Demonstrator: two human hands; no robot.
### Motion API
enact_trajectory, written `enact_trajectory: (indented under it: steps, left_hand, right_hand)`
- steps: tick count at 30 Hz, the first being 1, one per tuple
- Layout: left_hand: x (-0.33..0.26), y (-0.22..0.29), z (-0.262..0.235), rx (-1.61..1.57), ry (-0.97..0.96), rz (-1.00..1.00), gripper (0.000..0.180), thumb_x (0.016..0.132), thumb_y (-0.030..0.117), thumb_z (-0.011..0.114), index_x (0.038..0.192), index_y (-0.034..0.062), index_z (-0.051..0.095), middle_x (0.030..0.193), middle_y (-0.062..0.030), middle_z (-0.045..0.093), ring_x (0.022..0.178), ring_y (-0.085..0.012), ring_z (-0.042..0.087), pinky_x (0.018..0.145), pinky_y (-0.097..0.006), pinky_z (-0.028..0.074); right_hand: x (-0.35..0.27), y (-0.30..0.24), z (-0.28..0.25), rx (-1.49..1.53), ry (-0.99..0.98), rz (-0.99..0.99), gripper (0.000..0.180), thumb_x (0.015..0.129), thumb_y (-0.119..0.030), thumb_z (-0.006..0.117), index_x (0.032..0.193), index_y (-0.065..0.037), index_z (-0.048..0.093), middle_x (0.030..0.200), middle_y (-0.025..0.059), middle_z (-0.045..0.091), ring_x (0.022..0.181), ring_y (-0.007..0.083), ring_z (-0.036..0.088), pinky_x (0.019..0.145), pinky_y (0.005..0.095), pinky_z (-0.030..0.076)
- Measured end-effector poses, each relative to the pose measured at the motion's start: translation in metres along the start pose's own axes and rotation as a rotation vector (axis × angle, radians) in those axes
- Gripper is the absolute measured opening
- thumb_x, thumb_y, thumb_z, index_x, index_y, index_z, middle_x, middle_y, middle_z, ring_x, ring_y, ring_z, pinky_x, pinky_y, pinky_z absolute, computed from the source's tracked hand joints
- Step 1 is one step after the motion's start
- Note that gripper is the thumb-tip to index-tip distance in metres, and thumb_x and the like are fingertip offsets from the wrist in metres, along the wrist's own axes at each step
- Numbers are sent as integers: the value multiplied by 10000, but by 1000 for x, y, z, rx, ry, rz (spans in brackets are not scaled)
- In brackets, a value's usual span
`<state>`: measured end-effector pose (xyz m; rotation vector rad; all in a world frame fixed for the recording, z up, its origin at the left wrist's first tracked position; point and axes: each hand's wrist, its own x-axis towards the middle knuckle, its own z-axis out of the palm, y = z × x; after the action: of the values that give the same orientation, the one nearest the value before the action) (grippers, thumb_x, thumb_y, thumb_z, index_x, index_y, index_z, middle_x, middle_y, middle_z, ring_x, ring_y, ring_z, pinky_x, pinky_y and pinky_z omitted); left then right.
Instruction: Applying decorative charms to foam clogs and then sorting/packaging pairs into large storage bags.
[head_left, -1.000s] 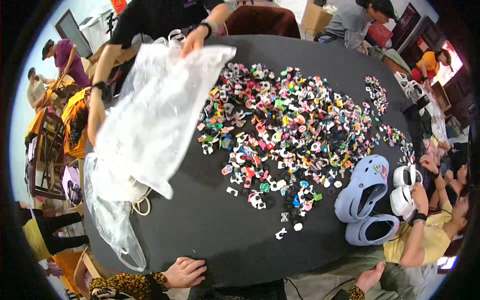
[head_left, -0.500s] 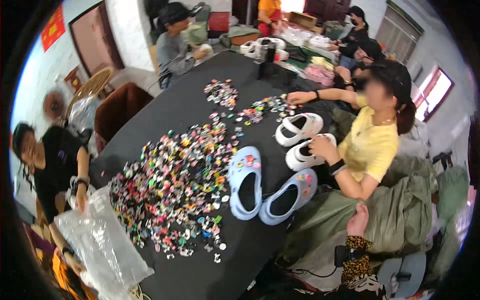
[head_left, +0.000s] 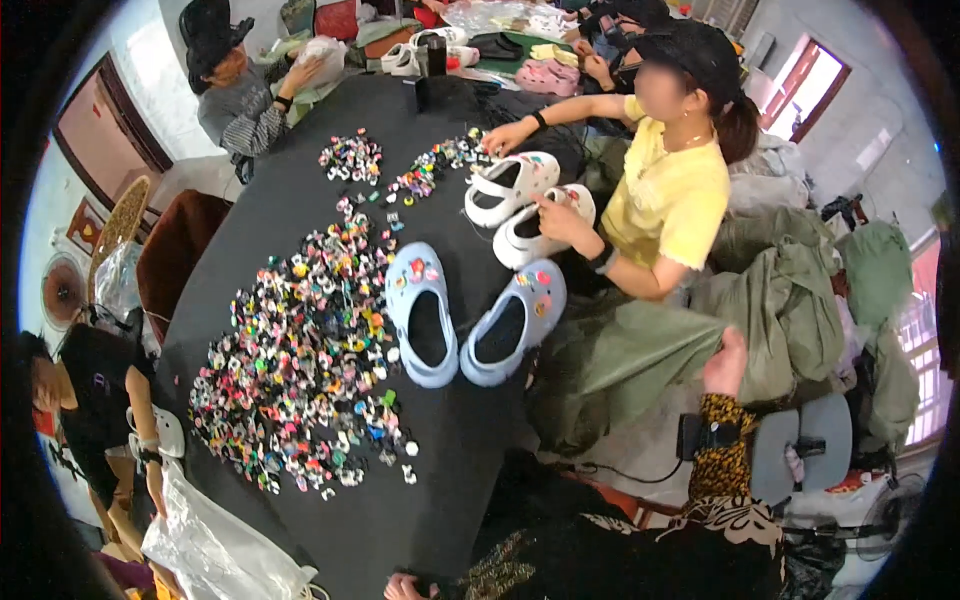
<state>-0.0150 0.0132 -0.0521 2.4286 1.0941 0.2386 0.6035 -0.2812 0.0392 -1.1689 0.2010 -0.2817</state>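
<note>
My right hand, in a leopard-print sleeve with a black strap at the wrist, grips the edge of a green sack and stretches its cloth out. At the lower edge, my left hand shows only in part beside the black table, its fingers curled; whatever it may hold is hidden. Nearest on the table stand two light-blue clogs, a left one and a right one, with charms on their toes. Left of them spreads a large heap of small colourful shoe charms.
Across the table, a person in yellow handles white clogs and reaches to a smaller charm pile. A person at lower left holds a clear plastic bag. Green sacks and a grey stool-like seat lie to the right.
The view has shifted, so the table sits further left and higher. My right hand now holds the sack's cloth stretched outward. My left hand has come into view at the lower edge.
</note>
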Motion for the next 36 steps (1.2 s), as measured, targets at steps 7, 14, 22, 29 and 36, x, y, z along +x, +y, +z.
enact_trajectory:
  steps: [7,14,22,29,36]
  left_hand:
    - [-29,-39,37,136,79,28,386,675,353,726,900,106,532,1030,-86,515,985,-270,492,857,-441,336]
    - [-22,-36,30,104,190,94,323,727,347,671,864,98,518,1018,-67,511,957,-271,485,854,-446,332]
    - [38,18,25,-130,205,130,136,810,143,580,815,23,644,805,-155,599,703,-311,556,636,-374,447]
    - [155,114,86,-216,-49,351,152,825,164,576,857,27,634,808,-142,594,718,-297,560,652,-371,444]
    - [255,254,135,-148,-391,519,172,839,185,572,899,32,624,812,-129,589,733,-282,563,667,-369,440]
  right_hand:
    - [-17,-129,8,-9,54,-201,128,918,-75,501,1008,7,541,1003,70,574,940,166,534,870,304,421]
    - [-33,-199,-9,-36,88,-378,94,897,-81,552,956,-8,546,927,47,564,910,151,532,845,293,425]
    - [-18,-177,-85,-126,323,-459,84,864,-70,599,813,-82,533,788,-39,493,777,74,434,709,226,343]
    - [34,-147,-160,-123,454,-445,147,842,-34,589,751,-91,488,746,-54,419,742,76,388,699,230,322]
    - [92,-131,-229,-128,569,-306,135,857,-24,566,778,-85,475,756,-53,441,717,59,393,659,217,327]
